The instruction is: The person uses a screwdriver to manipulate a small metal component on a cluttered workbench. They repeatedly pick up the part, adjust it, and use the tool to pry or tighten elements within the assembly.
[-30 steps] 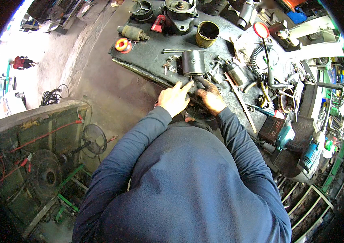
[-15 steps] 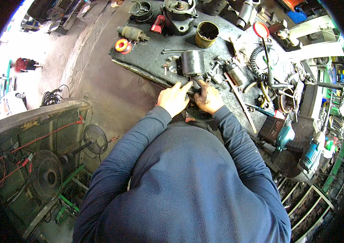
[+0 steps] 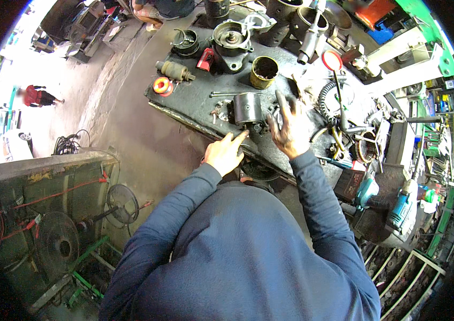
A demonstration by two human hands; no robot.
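A dark metal cylinder (image 3: 248,108), like a starter motor body, lies near the front edge of the workbench. Its smaller dark end piece (image 3: 255,128) points toward me. With the index finger stretched out, my left hand (image 3: 226,154) reaches that end piece and appears to touch it; the hand is open. My right hand (image 3: 291,131), blackened with grease, is raised just right of the cylinder. Its fingers are spread and nothing shows in them. Small metal parts beside the cylinder are partly hidden behind this hand.
Behind the cylinder stand a grimy yellow tub (image 3: 264,73) and a round metal housing (image 3: 231,38). A red-rimmed round tool (image 3: 332,60) and a coiled black hose (image 3: 327,100) lie to the right. A teal power drill (image 3: 401,209) rests at lower right. Someone in red (image 3: 37,96) is far left.
My right hand has left the cylinder's end piece, moving right and away from me with its fingers spreading. My left hand stays at the end piece. The whole view has shifted slightly.
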